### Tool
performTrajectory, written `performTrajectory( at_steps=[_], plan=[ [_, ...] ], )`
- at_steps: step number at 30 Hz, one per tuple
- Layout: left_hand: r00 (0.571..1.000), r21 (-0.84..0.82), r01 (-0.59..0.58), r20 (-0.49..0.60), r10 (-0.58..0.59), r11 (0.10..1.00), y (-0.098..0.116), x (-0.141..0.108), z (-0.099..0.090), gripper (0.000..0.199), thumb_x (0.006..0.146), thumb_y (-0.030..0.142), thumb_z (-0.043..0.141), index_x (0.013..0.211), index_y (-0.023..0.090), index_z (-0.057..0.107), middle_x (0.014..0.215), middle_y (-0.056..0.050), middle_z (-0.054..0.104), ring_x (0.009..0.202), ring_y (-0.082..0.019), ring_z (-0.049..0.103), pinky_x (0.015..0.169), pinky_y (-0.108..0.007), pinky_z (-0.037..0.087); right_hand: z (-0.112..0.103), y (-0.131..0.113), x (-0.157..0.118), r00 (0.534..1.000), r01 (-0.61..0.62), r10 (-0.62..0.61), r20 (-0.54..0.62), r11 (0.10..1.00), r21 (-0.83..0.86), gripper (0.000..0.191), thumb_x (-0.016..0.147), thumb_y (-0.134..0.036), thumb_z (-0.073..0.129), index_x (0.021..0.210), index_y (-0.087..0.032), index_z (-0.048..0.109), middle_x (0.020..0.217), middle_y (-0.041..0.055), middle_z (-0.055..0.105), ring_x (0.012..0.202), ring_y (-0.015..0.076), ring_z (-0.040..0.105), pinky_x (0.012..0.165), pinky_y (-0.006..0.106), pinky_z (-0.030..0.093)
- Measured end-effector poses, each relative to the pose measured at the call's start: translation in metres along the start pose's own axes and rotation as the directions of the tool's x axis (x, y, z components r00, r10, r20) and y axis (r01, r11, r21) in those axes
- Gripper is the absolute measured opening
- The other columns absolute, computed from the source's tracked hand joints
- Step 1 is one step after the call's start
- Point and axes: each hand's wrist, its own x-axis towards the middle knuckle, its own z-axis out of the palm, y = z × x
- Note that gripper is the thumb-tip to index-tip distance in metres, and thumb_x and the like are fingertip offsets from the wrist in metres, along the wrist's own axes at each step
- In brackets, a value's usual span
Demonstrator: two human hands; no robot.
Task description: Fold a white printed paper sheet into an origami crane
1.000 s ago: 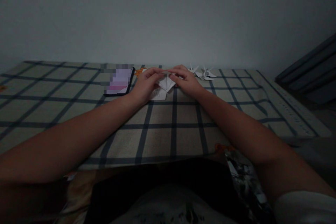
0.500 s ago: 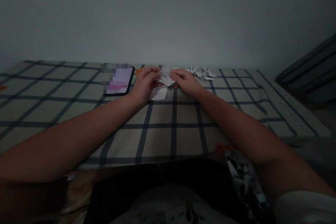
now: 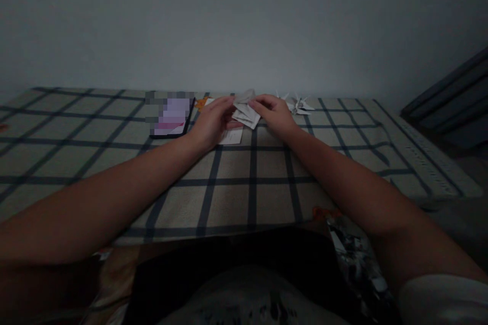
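Note:
A partly folded piece of white paper (image 3: 247, 114), with several creased layers, is held between my two hands above the table. My left hand (image 3: 213, 121) grips its left side, fingers curled at the upper edge. Thumb and fingers of my right hand (image 3: 275, 111) pinch its upper right part; some of those fingertips are hidden behind it. Under my left hand lies a flat white sheet (image 3: 232, 137), partly covered. Just beyond my right hand sit folded paper cranes (image 3: 299, 106), one of them partly hidden by the hand.
Left of my hands, a phone (image 3: 173, 117) with a lit screen lies on the checked tablecloth (image 3: 229, 198). A plain wall (image 3: 244, 25) rises behind the table. Dark ribbed panels (image 3: 453, 101) stand at the right.
The folded paper has been turned and tilted, so its layered lower corner now points down to the right. My right hand has shifted slightly up with it.

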Motion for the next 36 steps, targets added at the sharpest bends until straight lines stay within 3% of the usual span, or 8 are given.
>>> performTrajectory(
  at_steps=[5,14,21,24,30,36],
  plan=[
    [1.000,-0.003,0.018,0.022,-0.018,1.000,0.002,-0.001,0.000,0.020,0.086,0.033,0.071,0.097,0.016,0.075,0.095,-0.006,0.076,0.087,-0.020,0.073,0.068,-0.029,0.063,0.001,0.002,0.000,1.000,0.020,-0.021,0.016,0.998,0.058,0.047,0.084,-0.064,0.078,0.100,-0.020,0.078,0.100,0.0057,0.078,0.097,0.0200,0.071,0.094,0.037,0.056],
    [0.999,-0.104,0.022,-0.044,-0.027,0.994,-0.002,0.007,-0.002,0.014,0.083,0.029,0.072,0.077,0.017,0.070,0.075,-0.004,0.072,0.070,-0.015,0.068,0.061,-0.023,0.057,0.001,0.004,0.001,0.993,0.027,-0.037,0.112,0.996,0.087,0.045,0.083,-0.063,0.080,0.097,-0.020,0.077,0.101,0.0061,0.077,0.101,0.0207,0.070,0.098,0.038,0.054],
    [0.987,-0.040,0.162,-0.009,-0.162,0.986,0.001,0.004,0.000,0.011,0.076,0.016,0.074,0.086,0.013,0.076,0.079,-0.005,0.074,0.070,-0.016,0.069,0.061,-0.026,0.060,-0.002,0.004,-0.001,0.994,0.063,-0.066,0.085,0.997,0.043,0.043,0.085,-0.060,0.079,0.102,-0.021,0.079,0.107,0.0072,0.077,0.105,0.0213,0.070,0.104,0.040,0.053],
    [0.983,-0.042,0.181,-0.017,-0.182,0.983,0.001,0.004,0.000,0.021,0.073,0.011,0.074,0.093,0.011,0.077,0.080,-0.005,0.074,0.067,-0.015,0.069,0.057,-0.024,0.059,-0.003,0.002,-0.002,0.991,0.049,-0.054,0.121,0.998,0.046,0.046,0.086,-0.063,0.077,0.105,-0.020,0.078,0.107,0.0069,0.077,0.102,0.0207,0.070,0.100,0.038,0.054],
    [0.989,-0.081,0.149,0.003,-0.149,0.986,-0.001,0.008,-0.002,0.022,0.068,0.008,0.065,0.087,0.009,0.077,0.070,-0.004,0.067,0.056,-0.012,0.061,0.044,-0.020,0.045,0.001,0.000,-0.002,0.980,0.017,-0.039,0.195,0.993,0.115,0.049,0.085,-0.064,0.077,0.102,-0.019,0.076,0.104,0.0065,0.077,0.097,0.0198,0.069,0.092,0.035,0.056],
    [0.991,-0.067,0.100,-0.083,-0.105,0.993,-0.006,0.009,-0.004,0.016,0.073,0.009,0.067,0.086,0.012,0.076,0.076,-0.005,0.071,0.067,-0.015,0.067,0.061,-0.023,0.055,0.002,-0.007,-0.005,0.964,0.016,-0.032,0.265,0.998,0.060,0.046,0.087,-0.062,0.076,0.103,-0.019,0.079,0.103,0.0067,0.078,0.097,0.0194,0.069,0.092,0.035,0.056]
  ],
)
